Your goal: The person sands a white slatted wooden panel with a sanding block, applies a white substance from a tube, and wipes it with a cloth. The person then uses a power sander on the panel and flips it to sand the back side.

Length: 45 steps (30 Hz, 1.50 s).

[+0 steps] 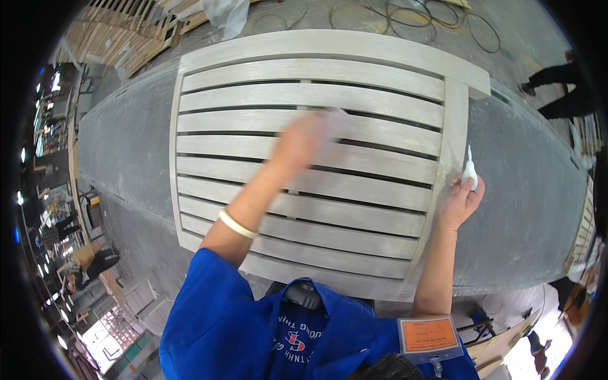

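Note:
A pale, whitish slatted wooden panel [310, 95] lies flat on the grey table in front of me. Over its middle slats is my left hand [299, 144], smeared by motion. At its fingers is a whitish, thin thing [337, 124], too blurred to tell whether it is a cloth or abrasive paper. My right hand [463, 201] rests by the panel's right end rail, closed around a small white squeeze bottle [469, 174] whose thin nozzle points away from me.
The grey tabletop [519, 209] extends past both ends of the panel. Stacked wooden slats [120, 35] lie at the far left, beside clear plastic sheeting [228, 16]. Dark hoses or cables [430, 16] coil on the far floor. A person's dark-clothed legs [560, 92] show at the far right.

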Available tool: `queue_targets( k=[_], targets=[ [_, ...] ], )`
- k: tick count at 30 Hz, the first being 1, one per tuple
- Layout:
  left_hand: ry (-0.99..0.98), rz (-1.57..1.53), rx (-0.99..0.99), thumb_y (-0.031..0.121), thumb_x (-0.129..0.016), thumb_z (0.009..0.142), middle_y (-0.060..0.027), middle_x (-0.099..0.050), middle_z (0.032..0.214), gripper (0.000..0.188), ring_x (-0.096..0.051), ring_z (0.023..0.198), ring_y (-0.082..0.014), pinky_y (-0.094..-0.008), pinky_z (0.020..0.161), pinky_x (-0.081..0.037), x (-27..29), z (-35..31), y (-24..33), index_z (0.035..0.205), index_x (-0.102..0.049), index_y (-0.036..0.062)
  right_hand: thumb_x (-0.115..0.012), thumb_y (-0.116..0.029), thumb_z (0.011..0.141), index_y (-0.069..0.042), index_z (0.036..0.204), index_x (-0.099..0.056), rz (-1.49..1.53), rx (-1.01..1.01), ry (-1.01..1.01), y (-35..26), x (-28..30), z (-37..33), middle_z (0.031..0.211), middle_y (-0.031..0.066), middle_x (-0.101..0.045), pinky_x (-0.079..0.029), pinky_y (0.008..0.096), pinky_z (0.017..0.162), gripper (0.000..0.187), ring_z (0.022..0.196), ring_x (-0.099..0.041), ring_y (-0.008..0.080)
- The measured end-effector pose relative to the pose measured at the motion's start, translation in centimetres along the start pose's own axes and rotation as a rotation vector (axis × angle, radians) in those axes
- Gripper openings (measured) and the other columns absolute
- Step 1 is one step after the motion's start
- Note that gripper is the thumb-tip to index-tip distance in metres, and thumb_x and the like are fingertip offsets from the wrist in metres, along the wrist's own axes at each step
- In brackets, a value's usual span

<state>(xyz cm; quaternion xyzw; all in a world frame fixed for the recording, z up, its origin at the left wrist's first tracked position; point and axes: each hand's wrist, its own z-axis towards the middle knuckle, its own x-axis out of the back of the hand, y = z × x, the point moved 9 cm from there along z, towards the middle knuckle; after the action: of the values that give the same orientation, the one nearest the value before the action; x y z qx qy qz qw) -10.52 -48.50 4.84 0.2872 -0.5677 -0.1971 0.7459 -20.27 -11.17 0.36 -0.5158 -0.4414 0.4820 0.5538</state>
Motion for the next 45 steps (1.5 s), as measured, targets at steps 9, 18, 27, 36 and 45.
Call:
queue_targets(
  k=[9,18,27,36,45],
  targets=[
    [0.143,0.769,-0.198,0.010,-0.055,0.090,-0.0186,-0.063,0.113,0.017,-0.060,0.105,-0.0369,-0.0427,0.087,-0.049,9.6,3.9,-10.9,0.101,-0.063,-0.0003,-0.043,-0.014,0.102,0.001,0.110,-0.047,-0.091,-0.037,0.015,0.0,-0.2,0.0,0.083,0.0056,-0.057,-0.043,0.0258,0.070,0.017,0.073,-0.050,0.0108],
    [0.211,0.773,-0.179,0.014,-0.064,0.083,-0.0145,-0.057,0.124,0.047,-0.054,0.113,-0.0332,-0.0432,0.095,-0.044,7.4,5.6,-10.0,0.129,-0.054,0.0078,-0.044,-0.013,0.101,0.000,0.109,-0.047,-0.088,-0.013,-0.013,-0.2,-0.3,-0.1,0.084,0.0054,-0.057,-0.042,0.0250,0.070,0.016,0.074,-0.050,0.0106],
    [-0.061,0.349,-0.423,0.007,-0.053,0.083,-0.0212,-0.045,0.138,0.048,-0.042,0.131,-0.0360,-0.0417,0.112,-0.032,-17.2,13.3,8.9,0.129,-0.049,-0.0080,-0.048,-0.016,0.100,0.001,0.109,-0.049,-0.125,-0.093,0.072,0.4,0.4,-0.2,0.081,0.0054,-0.058,-0.043,0.0257,0.072,0.020,0.074,-0.050,0.0105],
    [0.121,0.300,-0.270,0.013,-0.054,0.090,-0.0187,-0.048,0.138,0.043,-0.039,0.134,-0.0346,-0.0431,0.113,-0.031,-1.9,7.9,-6.0,0.131,-0.051,0.0010,-0.045,-0.018,0.101,0.001,0.108,-0.049,-0.141,0.016,-0.033,-0.8,-0.7,0.0,0.079,0.0044,-0.055,-0.040,0.0260,0.069,0.021,0.072,-0.047,0.0108],
    [0.153,1.023,0.445,0.018,-0.046,0.094,-0.0198,-0.042,0.144,0.040,-0.039,0.133,-0.0351,-0.0459,0.111,-0.031,17.7,2.0,-26.9,0.129,-0.054,0.0010,-0.045,-0.018,0.101,0.002,0.108,-0.049,-0.178,0.012,-0.043,-0.7,-0.7,0.1,0.078,0.0039,-0.055,-0.040,0.0260,0.068,0.021,0.071,-0.047,0.0105]
  ],
)
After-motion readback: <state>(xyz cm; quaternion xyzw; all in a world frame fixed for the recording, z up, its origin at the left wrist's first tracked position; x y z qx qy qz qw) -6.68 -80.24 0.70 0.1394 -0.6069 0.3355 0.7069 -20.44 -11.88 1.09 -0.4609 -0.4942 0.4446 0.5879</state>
